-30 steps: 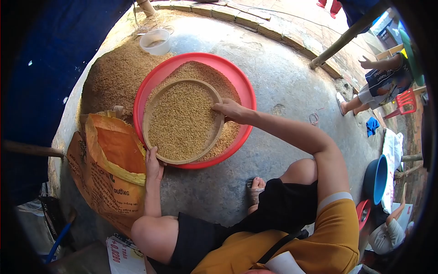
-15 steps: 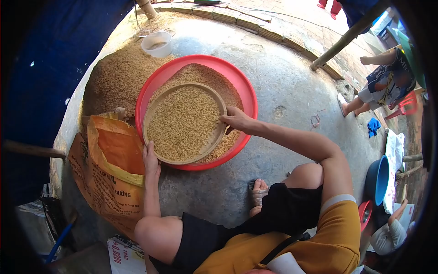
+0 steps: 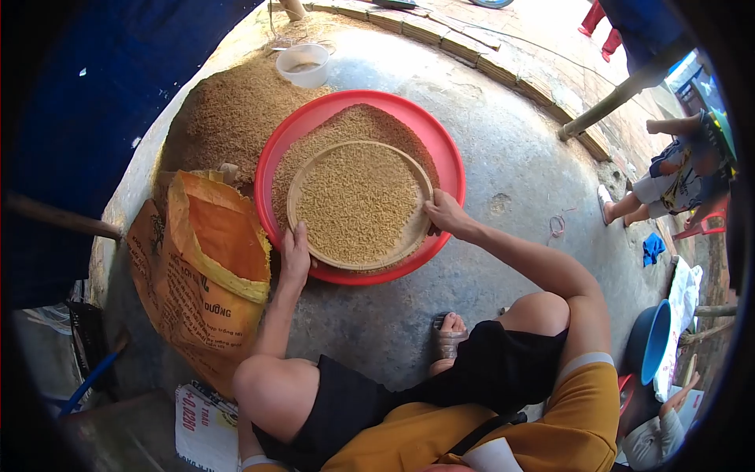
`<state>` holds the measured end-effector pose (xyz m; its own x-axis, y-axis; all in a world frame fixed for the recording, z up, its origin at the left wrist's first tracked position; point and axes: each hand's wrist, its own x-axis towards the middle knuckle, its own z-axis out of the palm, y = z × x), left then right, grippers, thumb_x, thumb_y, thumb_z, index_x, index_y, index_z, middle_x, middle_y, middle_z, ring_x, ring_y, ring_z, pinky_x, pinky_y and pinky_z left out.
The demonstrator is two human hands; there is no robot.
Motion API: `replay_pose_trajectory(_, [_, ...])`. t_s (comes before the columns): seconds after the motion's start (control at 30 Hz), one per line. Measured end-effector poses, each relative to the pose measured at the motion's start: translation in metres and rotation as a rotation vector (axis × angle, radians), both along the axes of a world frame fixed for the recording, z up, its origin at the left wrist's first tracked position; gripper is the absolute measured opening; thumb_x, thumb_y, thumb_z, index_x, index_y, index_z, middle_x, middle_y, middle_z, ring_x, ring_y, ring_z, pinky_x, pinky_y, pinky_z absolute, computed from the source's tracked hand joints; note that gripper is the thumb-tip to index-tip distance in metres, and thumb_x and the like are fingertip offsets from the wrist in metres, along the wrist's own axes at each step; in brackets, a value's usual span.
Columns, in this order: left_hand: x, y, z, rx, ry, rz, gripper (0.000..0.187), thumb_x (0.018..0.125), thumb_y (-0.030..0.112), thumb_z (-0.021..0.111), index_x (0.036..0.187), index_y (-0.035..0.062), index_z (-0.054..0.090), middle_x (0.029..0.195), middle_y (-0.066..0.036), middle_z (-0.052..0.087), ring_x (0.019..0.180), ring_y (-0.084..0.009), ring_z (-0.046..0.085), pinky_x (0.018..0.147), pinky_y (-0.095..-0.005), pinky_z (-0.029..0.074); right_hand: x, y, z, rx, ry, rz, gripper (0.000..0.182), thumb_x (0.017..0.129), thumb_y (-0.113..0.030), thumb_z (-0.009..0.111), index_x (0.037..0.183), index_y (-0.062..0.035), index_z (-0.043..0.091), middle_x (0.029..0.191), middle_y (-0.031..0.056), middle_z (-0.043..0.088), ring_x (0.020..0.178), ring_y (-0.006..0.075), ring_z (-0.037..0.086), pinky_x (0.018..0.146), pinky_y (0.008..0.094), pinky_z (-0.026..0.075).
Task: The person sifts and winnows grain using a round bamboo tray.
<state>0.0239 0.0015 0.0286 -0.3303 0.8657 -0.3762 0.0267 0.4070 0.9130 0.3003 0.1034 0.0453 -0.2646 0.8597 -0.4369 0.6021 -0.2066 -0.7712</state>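
Note:
A round, shallow sieve (image 3: 415, 164) with a pale rim carries a spread layer of yellowish grain (image 3: 358, 200). My left hand (image 3: 294, 256) grips its lower left rim, thumb on top. On the right rim my right hand (image 3: 447, 214) is closed, its fingertips hidden underneath. The sieve is held over a wide red basin (image 3: 454, 161), where more grain (image 3: 370, 122) shows beyond the far rim. At the lower right of the sieve floor, a strip shows bare of grain.
An orange sack (image 3: 216, 307) stands gaping left of the basin. Behind it lies a heap of brown husks (image 3: 228, 118) beside a translucent tub (image 3: 303, 67). A bamboo pole (image 3: 621, 94) and a standing person (image 3: 668, 177) are at right, above a blue basin (image 3: 651, 338).
Both hands have shifted the sieve rightward within the basin. Its grain has slid, leaving a larger bare strip at the right. The whole view has also moved slightly.

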Motion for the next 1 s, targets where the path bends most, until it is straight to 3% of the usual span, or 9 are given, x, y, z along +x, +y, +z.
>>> replay_pose_trajectory(0.03, [-0.006,0.002,-0.018,0.189,0.062,0.034,0.036,0.09,0.029,0.035,0.106,-0.0016,0.046,0.073,-0.003,0.05,0.053,-0.0097,0.05,0.04,-0.0217,0.04,-0.001,-0.004,-0.005,0.001,0.0,0.012,0.02,0.084,-0.016,0.037,0.086,0.0032,0.041,0.063,0.0133,0.057,0.048,0.0195,0.058,0.041,0.0292,0.047])
replay_pose_trajectory(0.07, [-0.014,0.001,-0.034,0.19,0.061,0.043,0.036,0.09,0.029,0.035,0.106,-0.0016,0.046,0.073,-0.003,0.05,0.053,-0.0097,0.05,0.04,-0.0217,0.04,0.0,-0.009,-0.014,-0.039,0.059,0.068,0.02,0.084,-0.016,0.037,0.086,0.0038,0.04,0.063,0.014,0.056,0.047,0.0198,0.058,0.04,0.0293,0.047])
replay_pose_trajectory(0.13, [-0.024,0.003,-0.046,0.152,-0.089,0.069,0.039,0.091,0.027,0.034,0.112,-0.0034,0.044,0.099,-0.01,0.054,0.086,-0.015,0.052,0.074,-0.0266,0.042,-0.001,-0.013,-0.008,-0.076,0.114,0.119,0.02,0.084,-0.015,0.037,0.087,0.0044,0.04,0.062,0.0146,0.056,0.046,0.0201,0.058,0.039,0.0295,0.047])
replay_pose_trajectory(0.17, [-0.027,0.005,-0.053,0.237,-0.033,0.059,0.041,0.091,0.029,0.033,0.113,-0.0048,0.043,0.102,-0.012,0.053,0.091,-0.017,0.05,0.08,-0.0282,0.039,-0.001,-0.013,-0.003,-0.002,0.093,0.115,0.021,0.084,-0.016,0.037,0.087,0.0049,0.039,0.062,0.0149,0.056,0.045,0.0203,0.058,0.039,0.0297,0.047])
replay_pose_trajectory(0.37, [-0.014,0.003,0.018,0.503,0.314,0.143,0.045,0.092,0.032,0.031,0.114,-0.006,0.043,0.105,-0.014,0.051,0.097,-0.02,0.048,0.085,-0.031,0.036,-0.015,-0.02,0.021,0.427,0.23,0.034,0.016,0.087,-0.013,0.038,0.089,-0.0003,0.029,0.061,0.0175,0.054,0.044,0.023,0.055,0.037,0.0317,0.044])
replay_pose_trajectory(0.67, [-0.031,0.009,-0.026,-0.005,0.034,0.108,0.045,0.092,0.03,0.03,0.113,-0.0068,0.043,0.104,-0.014,0.052,0.096,-0.02,0.048,0.084,-0.0312,0.036,-0.015,-0.007,-0.003,-0.015,0.141,0.087,0.017,0.087,-0.015,0.038,0.09,0.0017,0.036,0.06,0.0125,0.054,0.044,0.0182,0.054,0.037,0.029,0.043])
replay_pose_trajectory(0.8, [-0.03,0.012,0.006,0.406,0.284,0.076,0.045,0.092,0.03,0.03,0.113,-0.0067,0.043,0.106,-0.015,0.051,0.097,-0.0202,0.048,0.085,-0.0314,0.036,-0.023,-0.012,0.022,0.201,0.192,0.014,0.017,0.087,-0.015,0.038,0.09,0.0015,0.036,0.06,0.0128,0.054,0.043,0.018,0.053,0.038,0.0289,0.043])
replay_pose_trajectory(0.87, [-0.02,0.011,0.029,0.601,0.439,0.152,0.044,0.092,0.032,0.03,0.102,-0.0064,0.048,0.086,-0.017,0.054,0.08,-0.026,0.051,0.074,-0.0356,0.039,-0.023,-0.016,0.028,0.359,0.303,-0.028,0.018,0.087,-0.015,0.039,0.091,0.0017,0.036,0.06,0.0131,0.053,0.044,0.0183,0.053,0.038,0.0292,0.044])
replay_pose_trajectory(1.0, [-0.027,0.014,-0.016,0.404,0.304,0.027,0.044,0.092,0.029,0.03,0.114,-0.0071,0.042,0.109,-0.016,0.05,0.1,-0.0209,0.047,0.086,-0.0309,0.036,-0.016,-0.011,-0.007,0.265,0.252,-0.028,0.018,0.087,-0.015,0.038,0.091,0.0022,0.037,0.061,0.0131,0.054,0.045,0.0185,0.054,0.039,0.0295,0.044])
